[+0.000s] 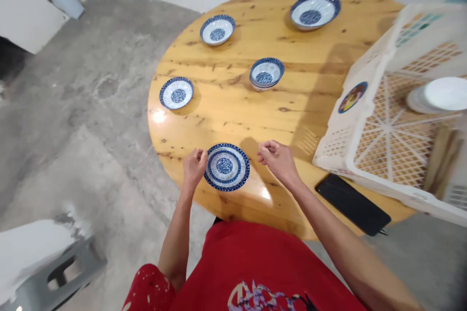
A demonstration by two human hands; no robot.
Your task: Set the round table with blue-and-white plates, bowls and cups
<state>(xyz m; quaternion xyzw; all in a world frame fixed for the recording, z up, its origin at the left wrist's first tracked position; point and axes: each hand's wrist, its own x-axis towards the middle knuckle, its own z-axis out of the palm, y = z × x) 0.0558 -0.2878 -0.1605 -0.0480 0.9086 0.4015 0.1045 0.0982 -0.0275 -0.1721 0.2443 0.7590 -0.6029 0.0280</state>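
"Across the tabletop (219, 121), what looks risky?"

"Mainly the crate (335, 143) at the right: its near side seems to overhang the edge, so a knock might shift it."

"And the plate (226, 167)?"

"It lies near the front edge, between both hands. Dragged too far forward, it could drop."

"The phone (352, 203)?"

"Just beside the crate, close to the edge; a bump might send it off."

"And the fingers?"

"On the right hand (278, 159), curled together, apart from the plate, seemingly holding nothing. On the left hand (194, 167), bunched at its rim; I can't tell whether they grip. A weak pinch could slip."
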